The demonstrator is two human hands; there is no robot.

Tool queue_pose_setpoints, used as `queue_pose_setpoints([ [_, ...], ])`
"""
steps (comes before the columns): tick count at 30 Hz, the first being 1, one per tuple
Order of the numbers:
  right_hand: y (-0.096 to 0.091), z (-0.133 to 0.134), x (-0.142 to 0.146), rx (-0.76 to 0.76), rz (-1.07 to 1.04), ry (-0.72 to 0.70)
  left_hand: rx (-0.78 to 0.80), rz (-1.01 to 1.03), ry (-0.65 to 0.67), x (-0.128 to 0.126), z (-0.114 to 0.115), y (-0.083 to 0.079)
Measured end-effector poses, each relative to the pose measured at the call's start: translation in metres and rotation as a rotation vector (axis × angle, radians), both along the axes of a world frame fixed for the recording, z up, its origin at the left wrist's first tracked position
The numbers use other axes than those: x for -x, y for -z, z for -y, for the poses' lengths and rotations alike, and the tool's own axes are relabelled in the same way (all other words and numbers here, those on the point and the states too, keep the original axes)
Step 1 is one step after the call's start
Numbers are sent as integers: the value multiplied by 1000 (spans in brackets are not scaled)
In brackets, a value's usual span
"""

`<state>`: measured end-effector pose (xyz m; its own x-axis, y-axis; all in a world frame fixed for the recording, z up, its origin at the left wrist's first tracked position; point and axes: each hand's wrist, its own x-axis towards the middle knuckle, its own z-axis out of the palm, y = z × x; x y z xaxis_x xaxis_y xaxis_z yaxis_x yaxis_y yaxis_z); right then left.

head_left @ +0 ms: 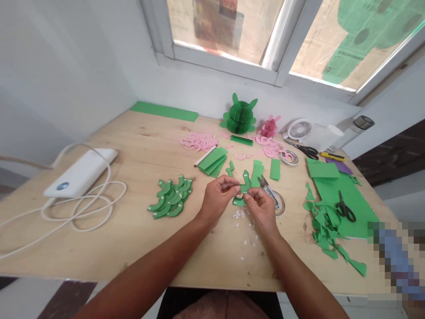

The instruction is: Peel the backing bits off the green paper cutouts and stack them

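Near the middle of the table, my left hand (219, 197) is closed in a pinch; what its fingertips hold is too small to make out. My right hand (264, 208) pinches the edge of a curved green paper piece (246, 178) with a white patch on it. Part of that piece is hidden behind my fingers. Small white scraps (239, 214) lie scattered below the hands. Blue-handled snips (270, 191) and a tape roll (281, 204) lie beside my right hand. A pile of curved green pieces (171, 198) with white patches sits left of my left hand.
Farther back are pink paper cutouts (199, 141), a green honeycomb paper figure (241, 117), a pink one (270, 127) and a small fan (299, 129). On the right lie green offcuts (325, 223) and black scissors (345, 209). A white device (81, 173) with looped cable stands left.
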<state>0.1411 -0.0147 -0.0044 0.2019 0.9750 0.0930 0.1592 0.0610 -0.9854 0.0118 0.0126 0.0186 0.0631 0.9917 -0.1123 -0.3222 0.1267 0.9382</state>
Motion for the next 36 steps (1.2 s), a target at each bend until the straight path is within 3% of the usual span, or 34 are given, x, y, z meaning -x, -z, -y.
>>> queue_pose_setpoints([
  [22, 3, 0, -1, -6, -7, -15, 1, 2, -23, -1, 1, 0],
  [36, 1, 0, -1, 5, -13, -67, -44, -8, 51, 0, 1, 2],
])
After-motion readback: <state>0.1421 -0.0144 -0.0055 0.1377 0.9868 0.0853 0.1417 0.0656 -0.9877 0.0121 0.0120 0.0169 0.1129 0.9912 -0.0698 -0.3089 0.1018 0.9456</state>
